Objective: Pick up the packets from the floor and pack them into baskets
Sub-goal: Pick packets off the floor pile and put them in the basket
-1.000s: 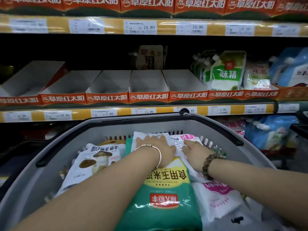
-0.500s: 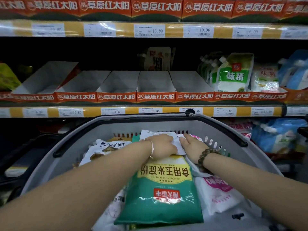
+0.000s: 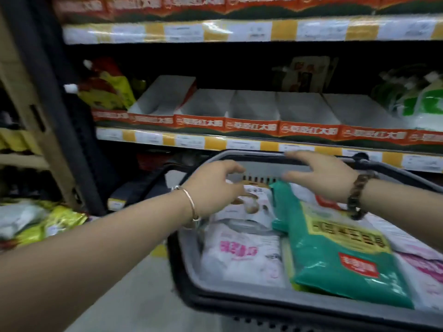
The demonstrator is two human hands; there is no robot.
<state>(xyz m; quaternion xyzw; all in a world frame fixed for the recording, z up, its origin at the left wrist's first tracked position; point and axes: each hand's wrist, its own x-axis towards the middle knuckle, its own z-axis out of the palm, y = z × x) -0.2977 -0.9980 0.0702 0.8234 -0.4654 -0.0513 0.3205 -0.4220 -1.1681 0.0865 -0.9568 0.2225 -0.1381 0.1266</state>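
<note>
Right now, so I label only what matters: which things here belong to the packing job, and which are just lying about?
Job: basket, green packet, white packet with pink print, mushroom packet, left hand and right hand, both empty above the basket.
Lying about: white display trays, green-and-white pouch, yellow pouch, all on the shelf.

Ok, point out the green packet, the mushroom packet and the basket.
green packet (image 3: 335,257), head view, middle of its front.
mushroom packet (image 3: 253,206), head view, the mushroom picture.
basket (image 3: 262,169), head view, far inner wall.
</note>
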